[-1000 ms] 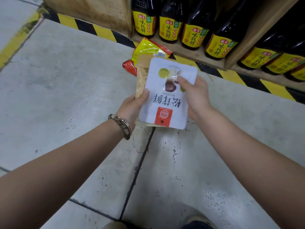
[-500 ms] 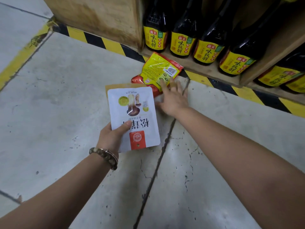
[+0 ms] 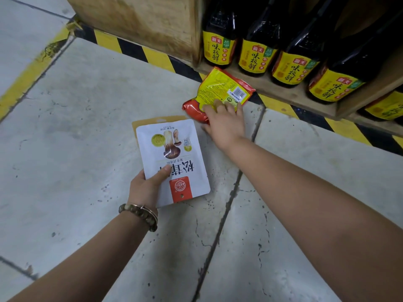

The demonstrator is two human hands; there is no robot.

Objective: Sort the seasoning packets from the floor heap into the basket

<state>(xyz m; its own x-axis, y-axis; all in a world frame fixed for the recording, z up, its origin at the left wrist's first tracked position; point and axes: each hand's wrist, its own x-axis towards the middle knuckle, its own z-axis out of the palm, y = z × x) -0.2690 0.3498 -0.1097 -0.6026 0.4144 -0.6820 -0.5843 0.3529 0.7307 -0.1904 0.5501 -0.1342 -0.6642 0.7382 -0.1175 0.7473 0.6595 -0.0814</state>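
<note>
My left hand (image 3: 146, 188) grips a white mushroom seasoning packet (image 3: 174, 158) by its lower left corner, thumb on the front. A tan packet (image 3: 139, 123) is stacked behind it, only its top edge showing. My right hand (image 3: 224, 123) reaches forward, fingertips resting on a yellow packet (image 3: 222, 88) that lies on a red packet (image 3: 194, 110) on the floor against the shelf base. Whether the fingers have closed around them is unclear. No basket is in view.
A low wooden shelf (image 3: 294, 97) holds a row of dark sauce bottles (image 3: 255, 53) with yellow labels. Black and yellow hazard tape (image 3: 141, 53) runs along its foot. The grey concrete floor (image 3: 76, 127) has cracks and a seam.
My right hand let go of the white packet and reached forward onto the yellow and red packets. My left hand lowered the white and tan packets to the left.
</note>
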